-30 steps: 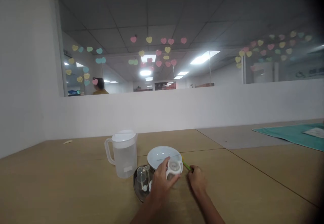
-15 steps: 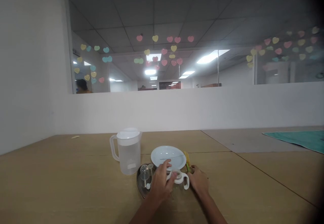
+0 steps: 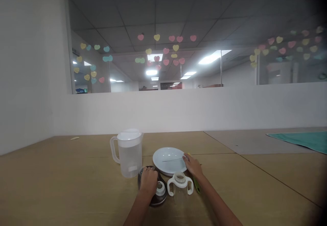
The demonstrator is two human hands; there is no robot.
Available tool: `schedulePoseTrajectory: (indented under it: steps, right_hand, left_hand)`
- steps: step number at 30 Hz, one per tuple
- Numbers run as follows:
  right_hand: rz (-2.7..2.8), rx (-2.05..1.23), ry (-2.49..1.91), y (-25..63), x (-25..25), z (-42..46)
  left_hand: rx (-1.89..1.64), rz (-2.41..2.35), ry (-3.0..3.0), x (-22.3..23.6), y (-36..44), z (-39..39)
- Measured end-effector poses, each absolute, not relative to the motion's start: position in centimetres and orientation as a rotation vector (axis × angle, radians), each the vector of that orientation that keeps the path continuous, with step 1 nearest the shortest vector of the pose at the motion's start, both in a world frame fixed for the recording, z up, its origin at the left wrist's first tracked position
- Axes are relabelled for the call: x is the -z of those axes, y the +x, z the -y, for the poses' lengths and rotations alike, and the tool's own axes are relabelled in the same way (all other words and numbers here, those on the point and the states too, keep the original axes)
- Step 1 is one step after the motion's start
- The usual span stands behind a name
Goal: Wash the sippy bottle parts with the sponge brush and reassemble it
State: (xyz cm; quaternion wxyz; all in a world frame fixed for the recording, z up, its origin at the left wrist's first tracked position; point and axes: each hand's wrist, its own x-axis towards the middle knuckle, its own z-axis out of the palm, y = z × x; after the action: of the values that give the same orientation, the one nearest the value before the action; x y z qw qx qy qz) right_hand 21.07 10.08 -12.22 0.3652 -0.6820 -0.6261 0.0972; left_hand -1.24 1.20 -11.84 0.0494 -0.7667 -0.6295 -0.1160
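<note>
My left hand (image 3: 149, 181) is closed over the dark round tray (image 3: 156, 205), its fingers curled down around something they hide. Beside it on the tray sits a white bottle collar (image 3: 160, 189). At the right rim of the white plate (image 3: 168, 168), my right hand (image 3: 193, 166) has its fingers pinched at the end of a thin rod (image 3: 172, 160) that lies across the plate. Between my arms a clear baby bottle (image 3: 180, 181) with two white handles stands upright without a lid, touched by neither hand. A green handle (image 3: 197, 186) shows under my right wrist.
A translucent pitcher (image 3: 130, 156) with a lid stands just behind the tray, its handle to the left. Something yellow (image 3: 189, 154) peeks out behind my right hand. Far right lies a green cloth (image 3: 304, 140). A white wall (image 3: 163, 111) bounds the table at the back.
My left hand has let go of the bottle and moved left onto the tray. My right hand has shifted up and left from the green handle to the plate's rim.
</note>
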Motion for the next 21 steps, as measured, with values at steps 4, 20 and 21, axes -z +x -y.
schedulePoseTrajectory:
  steps: [4, 20, 21]
  right_hand:
    - [1.618, -0.247, -1.809, 20.9, 12.1, -9.7]
    - [1.082, -0.126, -1.396, 20.8, 12.1, -8.3]
    - [1.041, -0.119, -1.358, 20.7, 12.2, -8.2]
  left_hand:
    - [0.332, 1.898, -2.343, 11.8, -1.5, -1.2]
    - [0.414, 1.891, -2.17, 10.9, -1.8, -1.1]
    - [0.444, 1.915, -2.145, 10.6, -1.9, -1.1]
